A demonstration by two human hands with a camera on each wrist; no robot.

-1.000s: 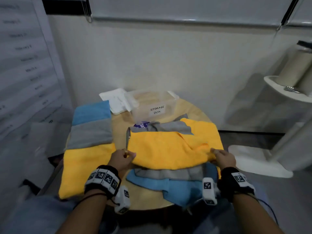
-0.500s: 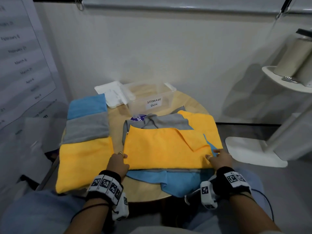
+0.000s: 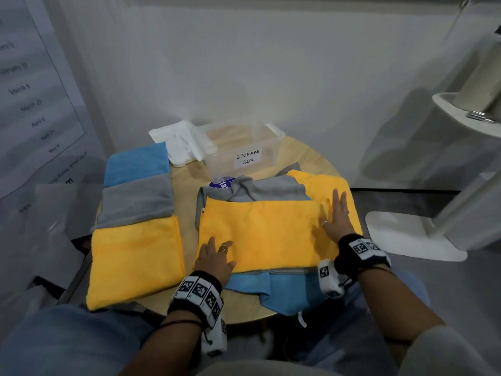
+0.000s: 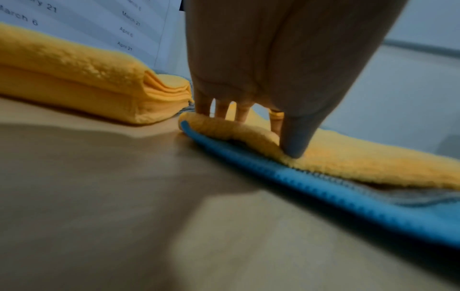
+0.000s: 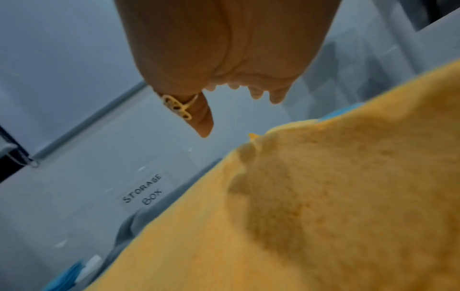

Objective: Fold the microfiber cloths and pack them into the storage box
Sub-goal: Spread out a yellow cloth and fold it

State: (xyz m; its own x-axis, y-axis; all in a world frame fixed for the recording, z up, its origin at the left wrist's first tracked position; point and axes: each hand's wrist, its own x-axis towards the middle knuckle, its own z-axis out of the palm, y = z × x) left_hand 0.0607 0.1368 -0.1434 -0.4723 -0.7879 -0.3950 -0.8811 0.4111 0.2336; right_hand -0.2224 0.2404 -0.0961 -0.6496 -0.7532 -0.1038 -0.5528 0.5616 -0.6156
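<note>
A yellow cloth (image 3: 260, 234) folded in half lies on top of a loose grey cloth (image 3: 271, 187) and a blue cloth (image 3: 287, 294) in the middle of the round table. My left hand (image 3: 214, 256) presses flat on its near left corner, fingers (image 4: 221, 108) straight on the fold. My right hand (image 3: 336, 215) lies flat with spread fingers on the cloth's right end; in the right wrist view that hand (image 5: 224, 78) hovers just over the yellow pile (image 5: 323, 206). The clear storage box (image 3: 241, 147), labelled, stands behind the cloths with nothing visible inside.
Three folded cloths lie in a row on the left: blue (image 3: 137, 162), grey (image 3: 137, 202), yellow (image 3: 135, 260). A white lid (image 3: 176, 142) rests beside the box. A white stand base (image 3: 406, 234) sits on the floor to the right. The wall is close behind.
The yellow cloth's near edge was folded over and laid flat. Both hands let go of its corners and now lie flat on it; the right hand slid up the right end.
</note>
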